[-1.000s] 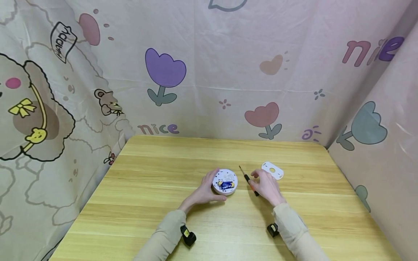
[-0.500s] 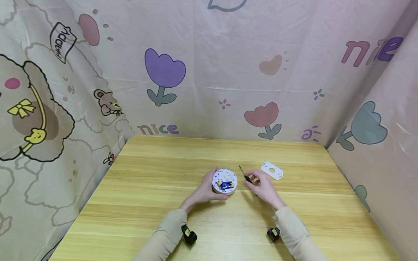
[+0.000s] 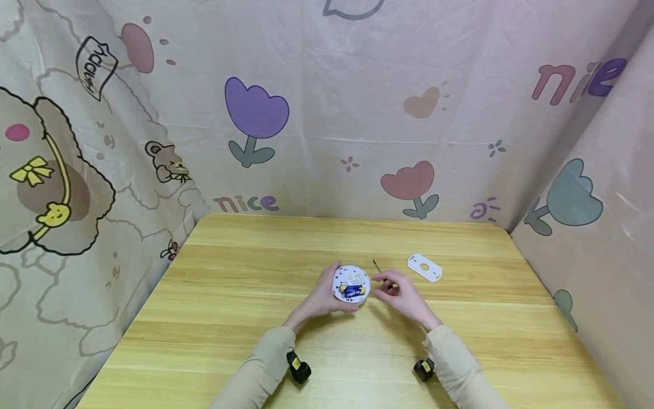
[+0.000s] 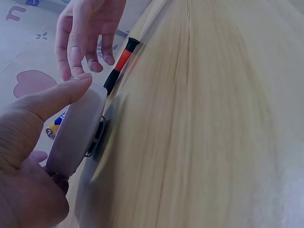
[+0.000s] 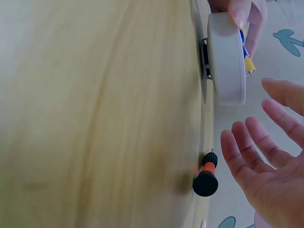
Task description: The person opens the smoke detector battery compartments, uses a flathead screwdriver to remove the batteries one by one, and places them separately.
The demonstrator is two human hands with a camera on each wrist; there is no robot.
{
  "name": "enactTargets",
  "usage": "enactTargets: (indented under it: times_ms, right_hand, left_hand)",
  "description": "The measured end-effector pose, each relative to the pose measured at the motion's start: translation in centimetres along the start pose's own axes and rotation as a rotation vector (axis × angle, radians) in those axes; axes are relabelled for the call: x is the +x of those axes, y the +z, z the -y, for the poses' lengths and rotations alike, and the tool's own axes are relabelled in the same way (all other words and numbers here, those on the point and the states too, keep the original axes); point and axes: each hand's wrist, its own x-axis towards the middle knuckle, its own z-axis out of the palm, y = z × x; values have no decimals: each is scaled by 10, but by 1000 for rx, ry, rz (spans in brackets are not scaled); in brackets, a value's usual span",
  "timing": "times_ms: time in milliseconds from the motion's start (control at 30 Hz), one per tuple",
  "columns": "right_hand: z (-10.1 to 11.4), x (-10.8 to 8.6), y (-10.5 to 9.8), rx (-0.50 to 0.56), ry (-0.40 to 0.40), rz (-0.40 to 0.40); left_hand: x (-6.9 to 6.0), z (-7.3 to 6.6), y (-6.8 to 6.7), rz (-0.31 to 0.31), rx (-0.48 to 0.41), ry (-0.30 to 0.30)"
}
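Observation:
My left hand [image 3: 323,294] holds a round white smoke detector [image 3: 343,275] by its rim, thumb on the near side and fingers on the far side. A blue and yellow battery [image 3: 353,291] shows on its upward face. In the right wrist view the detector's black grille [image 5: 205,59] faces the table; whether it touches the wood I cannot tell. My right hand [image 3: 403,296] hovers just right of the detector, fingers loosely spread and holding nothing. Below that hand a black and orange screwdriver [image 5: 205,183] lies on the table, mostly hidden in the head view.
A white slotted plate [image 3: 424,267] with a round hole lies flat behind my right hand. The wooden table [image 3: 245,272] ends at a printed curtain [image 3: 317,113] at the back and both sides. Each wrist carries a black camera [image 3: 298,369].
My right hand has moved left, from over the screwdriver and plate to beside the detector. The screwdriver stays where it was. The left hand keeps its grip with little movement.

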Motion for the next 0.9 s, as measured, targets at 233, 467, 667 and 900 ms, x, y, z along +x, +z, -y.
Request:
enactTargets:
  times_ms: [233, 467, 667, 900]
  right_hand:
    - [2, 0, 5, -6, -12, -6]
    - [8, 2, 9, -75, -19, 4]
    - [9, 3, 13, -127, -43, 25]
    - [11, 5, 19, -182, -66, 44]
  left_hand:
    - [3, 1, 2, -1, -2, 19]
    - [6, 2, 0, 21, -16, 24]
    - [8, 5, -4, 52, -27, 26]
    - [10, 4, -9, 83, -15, 32]
